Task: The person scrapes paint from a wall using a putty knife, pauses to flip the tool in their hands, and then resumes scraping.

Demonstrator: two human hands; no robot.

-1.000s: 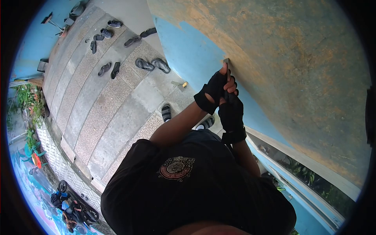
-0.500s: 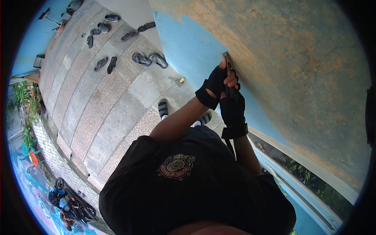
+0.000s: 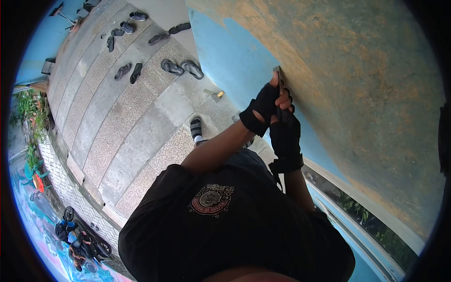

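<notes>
Both my hands are up at the wall (image 3: pixel 347 108), where yellow-brown patches show over grey beside a light-blue painted area. My left hand (image 3: pixel 267 104), in a black fingerless glove, is closed on a scraper (image 3: pixel 277 74) with its thumb lying along the flat metal blade. Just below it, my right hand (image 3: pixel 285 129), gloved the same way with a wrist strap, is wrapped around the scraper's lower part. The handle is mostly hidden by my fingers. The blade's tip is at or very near the wall surface; contact is hard to make out.
Several sandals and shoes (image 3: pixel 172 67) lie on the striped paved floor (image 3: pixel 136 145). A small yellow-and-grey object (image 3: pixel 220 94) lies near the wall's base. A motorcycle (image 3: pixel 87 242) with people by it stands lower left. Plants (image 3: pixel 33 115) line the left edge.
My hands and the scraper appear slightly further right and lower in view. The whole scene has shifted a little too. Both hands keep their grip.
</notes>
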